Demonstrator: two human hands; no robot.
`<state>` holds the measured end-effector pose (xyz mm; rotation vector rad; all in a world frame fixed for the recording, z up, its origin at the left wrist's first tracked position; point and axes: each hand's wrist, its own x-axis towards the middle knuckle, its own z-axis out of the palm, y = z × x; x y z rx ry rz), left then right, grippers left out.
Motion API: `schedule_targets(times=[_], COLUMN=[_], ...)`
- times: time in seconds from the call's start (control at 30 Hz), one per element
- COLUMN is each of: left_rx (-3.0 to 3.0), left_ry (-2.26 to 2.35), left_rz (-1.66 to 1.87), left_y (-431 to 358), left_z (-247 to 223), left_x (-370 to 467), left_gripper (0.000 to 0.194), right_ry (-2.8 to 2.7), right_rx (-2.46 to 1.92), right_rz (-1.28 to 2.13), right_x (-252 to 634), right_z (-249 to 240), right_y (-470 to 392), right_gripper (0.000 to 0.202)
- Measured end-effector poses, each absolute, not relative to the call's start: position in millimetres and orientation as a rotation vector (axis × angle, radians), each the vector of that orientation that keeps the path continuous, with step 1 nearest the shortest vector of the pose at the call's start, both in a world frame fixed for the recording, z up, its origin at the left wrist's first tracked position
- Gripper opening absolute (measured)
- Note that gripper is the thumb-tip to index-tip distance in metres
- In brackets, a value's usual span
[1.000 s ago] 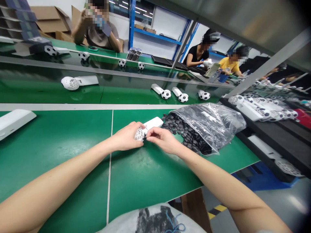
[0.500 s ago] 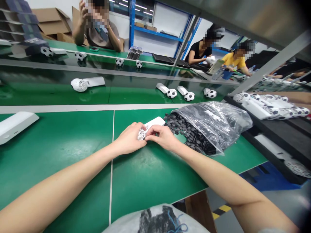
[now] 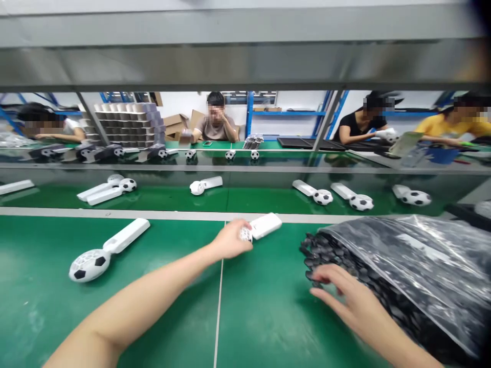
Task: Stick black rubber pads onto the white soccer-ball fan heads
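Note:
My left hand (image 3: 233,239) is closed around the ball-shaped grille head of a white handheld fan (image 3: 265,226). The fan's handle points right, and the fingers hide much of the head. By the loose black pentagon pieces (image 3: 333,258), my right hand (image 3: 347,296) has thumb and forefinger apart. Its fingertips are at the edge of the pile; whether they touch a piece I cannot tell. The pieces spill from a clear plastic bag (image 3: 422,255). To the left on the green table lies another fan (image 3: 90,266), with black patches on its soccer-ball head.
Several soccer-ball fans, including one fan (image 3: 323,197), lie on the green conveyor belt (image 3: 261,198) beyond a pale rail (image 3: 172,217). Co-workers sit across from me, one person (image 3: 217,125) near the middle. A metal shelf (image 3: 230,61) spans overhead.
My right hand has left the fan and moved right to the black pieces, its fingers parting. The left hand still holds the fan. The camera view has levelled and turned.

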<state>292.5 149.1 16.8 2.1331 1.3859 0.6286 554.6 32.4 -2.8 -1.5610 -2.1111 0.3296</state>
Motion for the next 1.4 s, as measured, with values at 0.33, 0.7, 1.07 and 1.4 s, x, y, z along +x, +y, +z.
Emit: schedule_targets(times=[0.33, 0.7, 1.07, 1.4], left_rx=[2.201, 2.479, 2.593, 2.712], left_ry=[1.808, 1.979, 1.620, 1.318], left_rz=[0.672, 0.118, -0.302, -0.137], left_y=[294, 322, 254, 144], left_z=[19, 26, 55, 45], left_x=[267, 210, 211, 267], left_gripper=[0.036, 0.042, 0.058, 0.062], right_ry=[-2.123, -2.202, -2.156, -2.263], right_rx=[-1.526, -1.334, -1.548, -1.772], right_rz=[-0.436, -0.517, -0.327, -0.022], right_x=[609, 580, 578, 565], right_z=[-70, -35, -32, -15], right_y=[15, 5, 2, 18], right_gripper=[0.030, 0.015, 0.016, 0.027])
